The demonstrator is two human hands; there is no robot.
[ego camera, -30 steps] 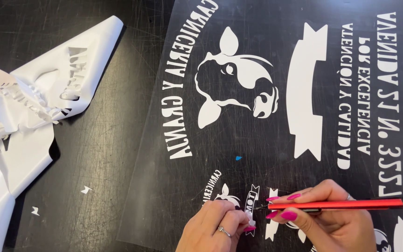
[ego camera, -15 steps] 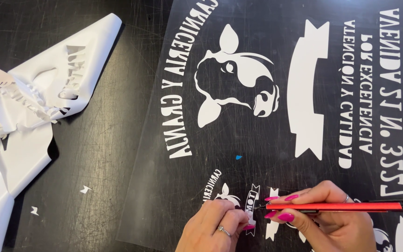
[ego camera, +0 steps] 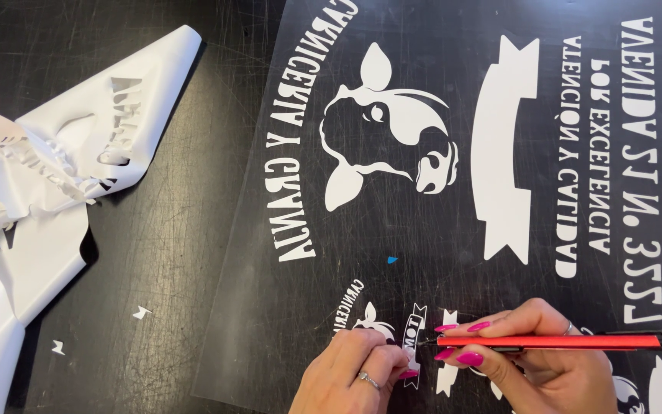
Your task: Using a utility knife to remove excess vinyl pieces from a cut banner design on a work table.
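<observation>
At the far left of the black, scratched tabletop point(ego camera: 155, 253) lies a crumpled heap of white waste vinyl point(ego camera: 40, 199), peeled away with letter-shaped holes cut through it; one long flap points up and to the right. Two small white scraps point(ego camera: 141, 312) lie on the bare surface just below that heap, well apart from the hands.

To the right, a large clear sheet point(ego camera: 270, 230) covers most of the tabletop, carrying white cut-out shapes: an arc of lettering, a cow's head point(ego camera: 388, 138) in the middle, a wavy ribbon banner point(ego camera: 503, 153) beside it and columns of lettering further right. A tiny blue speck point(ego camera: 391, 260) sits on the sheet below the cow's head.

At the bottom edge, the left hand point(ego camera: 350, 376), a ring on one finger, rests on the sheet with its fingers curled down, fingertips pressing beside a small white ribbon piece point(ego camera: 414, 337); it grips nothing visible. Just right of it, the right hand point(ego camera: 545, 360), with pink nails, is closed around a slim red and black tool point(ego camera: 553, 341), held level like a pen, its dark tip touching the small ribbon piece next to a smaller cow motif point(ego camera: 373, 322). The tool's black end juts out past the hand to the right.
</observation>
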